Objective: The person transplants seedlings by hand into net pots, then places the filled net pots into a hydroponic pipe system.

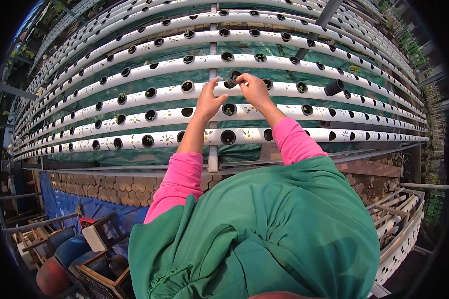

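Observation:
Rows of white pipes (334, 91) with round holes run across the view, many holes holding black net cups with small green seedlings. My right hand (255, 91) pinches the rim of a small black cup (233, 78) with a seedling, lifted over a pipe. Just left of that cup is my left hand (209, 101), its fingers apart and nothing seen in it. Below the hands a potted seedling (229, 109) sits in its hole. A stack of black cups (334, 87) lies tilted on the pipe to the right.
Green sheeting (174, 107) lies beneath the pipes, on a metal frame (213, 158). Stone paving (110, 187) and a blue tarp (60, 199) are at the lower left, with wooden crates and containers. More pipes (401, 224) lie at the lower right.

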`<act>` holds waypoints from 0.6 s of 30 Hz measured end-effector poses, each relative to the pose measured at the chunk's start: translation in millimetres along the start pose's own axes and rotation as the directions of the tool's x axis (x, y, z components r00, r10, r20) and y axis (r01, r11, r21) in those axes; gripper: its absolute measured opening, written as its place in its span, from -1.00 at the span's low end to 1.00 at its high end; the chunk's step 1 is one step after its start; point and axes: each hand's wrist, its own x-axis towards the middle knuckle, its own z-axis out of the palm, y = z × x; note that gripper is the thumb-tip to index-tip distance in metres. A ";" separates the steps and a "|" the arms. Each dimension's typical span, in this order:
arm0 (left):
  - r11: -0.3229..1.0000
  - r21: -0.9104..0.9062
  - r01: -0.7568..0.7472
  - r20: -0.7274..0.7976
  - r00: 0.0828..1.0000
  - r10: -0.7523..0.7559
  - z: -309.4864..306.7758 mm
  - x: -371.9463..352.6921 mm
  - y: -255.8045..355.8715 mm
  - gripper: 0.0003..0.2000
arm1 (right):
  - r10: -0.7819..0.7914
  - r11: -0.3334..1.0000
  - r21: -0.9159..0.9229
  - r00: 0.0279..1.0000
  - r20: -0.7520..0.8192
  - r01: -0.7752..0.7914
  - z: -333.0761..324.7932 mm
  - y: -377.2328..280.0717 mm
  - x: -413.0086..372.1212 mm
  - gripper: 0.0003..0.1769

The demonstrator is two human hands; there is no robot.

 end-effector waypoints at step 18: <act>0.996 0.077 0.055 0.173 0.983 -0.067 9.3 -16.5 -22.9 -0.48 | 0.283 0.953 0.049 0.938 0.200 -0.298 -4.8 4.3 -36.2 -0.69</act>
